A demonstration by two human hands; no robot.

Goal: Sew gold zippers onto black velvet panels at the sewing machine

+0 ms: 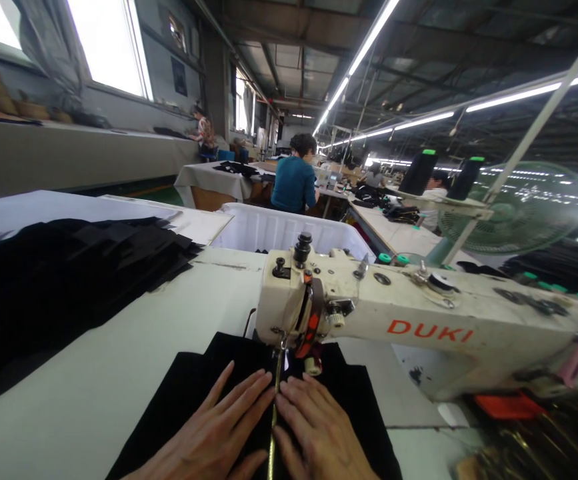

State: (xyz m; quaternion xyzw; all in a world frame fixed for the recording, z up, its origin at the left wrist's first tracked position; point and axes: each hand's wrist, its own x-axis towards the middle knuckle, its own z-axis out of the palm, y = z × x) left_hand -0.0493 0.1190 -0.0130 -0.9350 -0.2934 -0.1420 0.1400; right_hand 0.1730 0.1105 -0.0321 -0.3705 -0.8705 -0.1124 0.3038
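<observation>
A black fabric piece point(169, 407) lies flat under the head of a sewing machine point(289, 300). Down its middle runs a gold zipper point(273, 433), which passes up to the presser foot. My left hand point(219, 420) rests flat on the fabric to the left of the zipper, fingers stretched out. On the other side, my right hand point(319, 427) lies on the fabric with its fingers extended close to the zipper. Both sets of fingertips are just in front of the needle area. The presser foot itself is partly hidden by the machine head.
A stack of black fabric pieces point(83, 273) covers the table's left side. Behind the machine stands a white plastic bin point(289, 230). Thread cones point(419, 172) and a fan point(523, 207) are at right. A red tray point(509, 405) sits lower right. A person point(293, 180) works ahead.
</observation>
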